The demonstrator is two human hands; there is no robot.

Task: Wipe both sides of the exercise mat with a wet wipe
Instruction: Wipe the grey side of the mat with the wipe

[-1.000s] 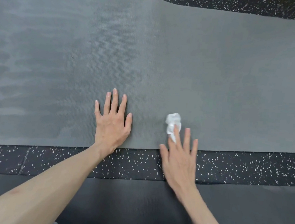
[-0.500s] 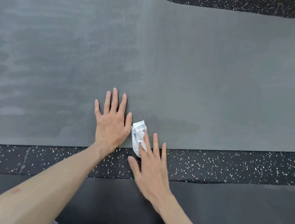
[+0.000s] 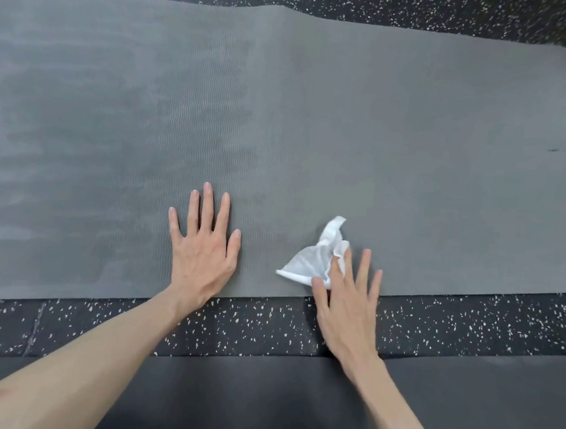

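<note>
Grey mat [image 3: 383, 120] on speckled rubber floor [image 3: 266, 328]; L hand [image 3: 202, 252] flat, R hand [image 3: 346, 297] flat-fingered w/ wipe [image 3: 311, 264].

Floor [image 3: 266, 328]: black rubber tiles flecked with white, seams visible at upper left and lower left. Grey mat [image 3: 382, 137] lies flat on it, running left to right across the view, its near edge parallel to a strip of bare floor. Mat surface ribbed in fine waves; darker, damp-looking patches on its left part, a small dark mark near the right edge. A second, darker mat [image 3: 260, 398] lies on the floor nearer the person, apart from the grey one.
</note>
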